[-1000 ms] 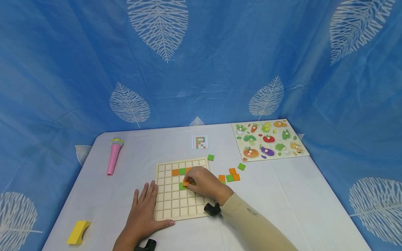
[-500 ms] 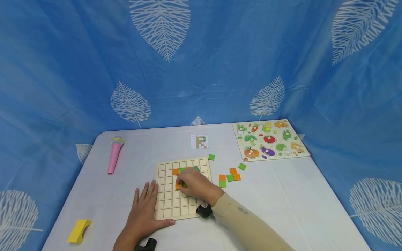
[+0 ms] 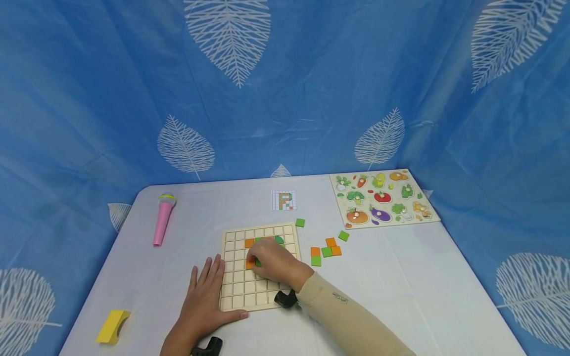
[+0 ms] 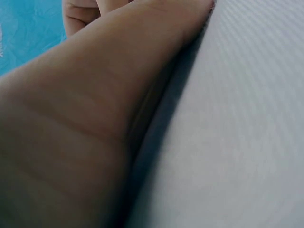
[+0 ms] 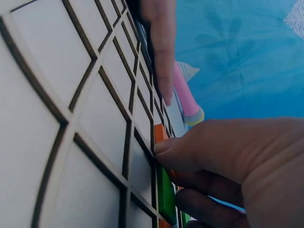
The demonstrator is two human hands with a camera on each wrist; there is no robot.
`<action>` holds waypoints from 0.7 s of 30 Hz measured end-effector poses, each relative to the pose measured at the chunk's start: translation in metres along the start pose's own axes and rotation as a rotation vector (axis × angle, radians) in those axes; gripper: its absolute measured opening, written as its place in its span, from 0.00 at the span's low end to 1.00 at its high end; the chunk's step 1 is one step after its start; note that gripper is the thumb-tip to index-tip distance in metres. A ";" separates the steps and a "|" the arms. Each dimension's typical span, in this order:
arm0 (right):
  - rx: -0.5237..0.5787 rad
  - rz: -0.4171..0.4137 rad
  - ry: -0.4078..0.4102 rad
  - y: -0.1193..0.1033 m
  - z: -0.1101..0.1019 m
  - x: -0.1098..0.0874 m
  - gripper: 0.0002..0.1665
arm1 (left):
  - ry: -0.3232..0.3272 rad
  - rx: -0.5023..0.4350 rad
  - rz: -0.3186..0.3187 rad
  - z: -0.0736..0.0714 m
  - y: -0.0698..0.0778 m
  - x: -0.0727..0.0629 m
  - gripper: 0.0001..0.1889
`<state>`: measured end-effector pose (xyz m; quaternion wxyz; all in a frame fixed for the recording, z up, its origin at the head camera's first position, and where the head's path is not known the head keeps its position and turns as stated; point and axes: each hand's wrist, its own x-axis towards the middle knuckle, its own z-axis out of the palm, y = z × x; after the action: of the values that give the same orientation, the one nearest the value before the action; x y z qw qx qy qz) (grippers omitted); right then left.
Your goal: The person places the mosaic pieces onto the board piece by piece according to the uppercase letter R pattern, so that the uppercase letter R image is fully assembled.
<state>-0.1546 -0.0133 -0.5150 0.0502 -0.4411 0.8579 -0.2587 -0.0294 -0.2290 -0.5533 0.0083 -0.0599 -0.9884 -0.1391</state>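
Note:
A wooden grid board [image 3: 238,289] lies on the table, with orange and green square tiles in some cells. My right hand [image 3: 278,262] is over its middle and pinches an orange tile [image 5: 159,131] between thumb and fingers, at a cell left of a green tile [image 5: 166,194]. That hand hides part of the tile pattern. A green quarter-round tile [image 3: 279,240] shows just past the knuckles. My left hand [image 3: 202,296] rests flat, fingers straight and spread, along the board's left edge. In the left wrist view mostly the forearm and white tablecloth appear.
Right of the board lie several loose tiles [image 3: 327,252]. A pattern card [image 3: 283,200] is behind it. Farther right is a vegetable puzzle board [image 3: 387,217]. On the left are a pink toy microphone [image 3: 162,222] and a yellow arch block [image 3: 113,326].
My right hand has moved left with the orange tile, from above the green tile to the cell on its left, and lowered there. The left hand has stayed in place.

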 end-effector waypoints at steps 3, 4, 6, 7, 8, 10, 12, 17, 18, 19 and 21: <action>0.000 0.007 0.000 0.000 0.001 0.000 0.07 | -0.016 0.005 -0.006 0.000 0.000 0.000 0.80; 0.000 0.007 0.003 0.000 0.001 0.001 0.07 | -0.023 0.005 -0.008 -0.001 0.000 0.000 0.80; -0.001 0.005 0.009 0.000 0.002 0.001 0.07 | -0.032 0.008 -0.011 0.000 -0.001 0.001 0.80; -0.002 0.003 0.013 0.000 0.002 0.001 0.07 | -0.034 0.010 -0.011 0.000 -0.001 0.001 0.80; -0.002 0.001 0.016 0.000 0.002 0.001 0.07 | -0.036 0.010 -0.011 0.000 -0.001 0.001 0.80; -0.002 -0.003 0.019 0.001 0.003 0.001 0.07 | -0.035 0.005 -0.010 0.000 -0.001 0.002 0.80; 0.001 -0.003 0.018 0.001 0.003 0.002 0.07 | -0.035 0.003 -0.010 0.000 -0.001 0.002 0.80; 0.003 0.007 0.012 0.000 0.003 0.001 0.07 | -0.034 0.001 -0.009 -0.001 -0.001 0.001 0.80; 0.003 0.008 0.011 0.000 0.003 0.001 0.08 | -0.035 0.000 -0.009 0.000 -0.001 0.001 0.80; 0.004 0.009 0.010 0.000 0.003 0.001 0.08 | -0.035 -0.001 -0.009 -0.001 -0.001 0.001 0.80; 0.004 0.010 0.009 0.000 0.003 0.001 0.08 | -0.036 -0.005 -0.009 0.000 -0.001 0.001 0.80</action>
<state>-0.1540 -0.0153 -0.5174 0.0486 -0.4356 0.8598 -0.2621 -0.0304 -0.2298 -0.5530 -0.0102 -0.0579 -0.9883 -0.1405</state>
